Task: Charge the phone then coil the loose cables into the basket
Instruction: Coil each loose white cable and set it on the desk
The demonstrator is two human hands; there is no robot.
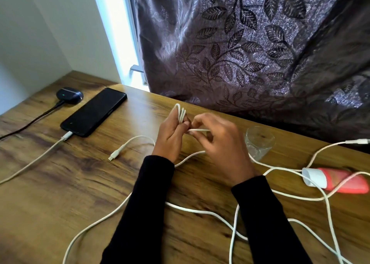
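A black phone [94, 111] lies face up at the back left of the wooden table [60, 183], with a white charging cable [40, 159] plugged into its near end. My left hand [172, 135] holds a small bundle of white cable loops [180, 112] upright at the table's middle. My right hand [218, 143] pinches a strand of the same cable [200, 130] just right of the bundle. That cable's free plug [117, 153] rests on the table left of my left hand. More loose white cable [200, 210] trails across the front and right. No basket is in view.
A dark earbud case [70, 95] with a black lead sits behind the phone. A clear glass [259, 141] stands right of my right hand. A red and white case [336, 180] lies at the right, under cables. A patterned curtain [250, 43] hangs along the far edge.
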